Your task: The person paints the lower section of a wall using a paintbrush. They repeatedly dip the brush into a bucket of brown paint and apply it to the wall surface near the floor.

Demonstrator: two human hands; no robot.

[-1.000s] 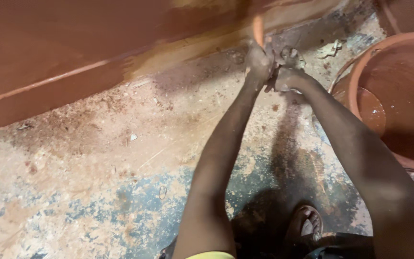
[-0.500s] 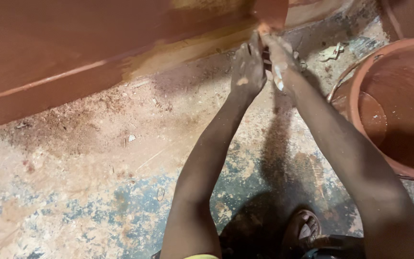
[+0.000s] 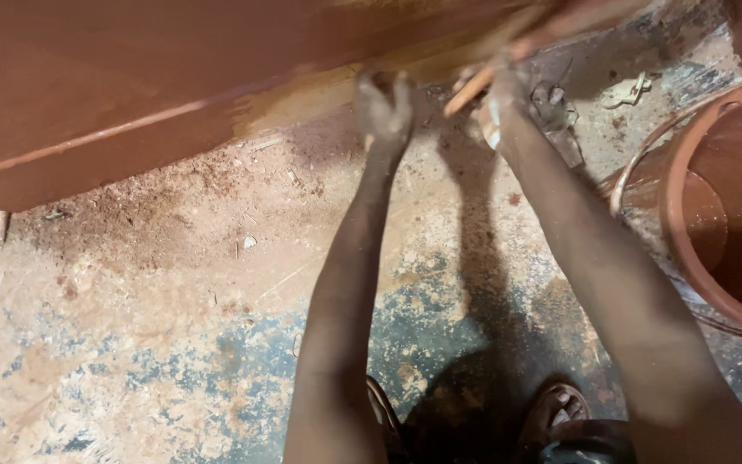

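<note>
At the panel's lower edge, both arms stretched out:
right hand [image 3: 508,90]: clenched on a thin stick-like handle [image 3: 472,90], likely a brush; the grip is round its upper end and the working tip is lost in blur against the wood
handle angle: slanted, low end toward the left hand, top end running up to the panel edge
left hand [image 3: 384,107]: fingers curled, pressed near the panel's bottom edge; can't tell whether it grasps anything, looks more like bracing
panel [image 3: 130,94]: big flat red-brown wooden board, door-like, tilted across the top of the view; raised line runs along it
wet strip [image 3: 302,107]: paler yellowish band along the bottom edge just left of the left hand, reads as bare or freshly wetted wood next to the stained face
bucket [image 3: 714,206]: red-brown, stained all over, on the floor just right of the right forearm; wire bail down, brown liquid pooled inside
rag or scrap [image 3: 560,116]: crumpled dark lump on the floor just beyond the right wrist
floor [image 3: 130,344]: rough concrete, blue-grey patches, red dust and splinters under the panel
feet: one sandalled foot [image 3: 556,412] at bottom, between the arms
step, my read: coating the bottom edge of the panel, mid-stroke at its right end
next move calls for: steady pull along the edge toward the pale strip, left hand holding the board still; reload from the bucket needs only a short swing right
risk: drips onto the floor, smearing the finished face with the bracing hand
</note>
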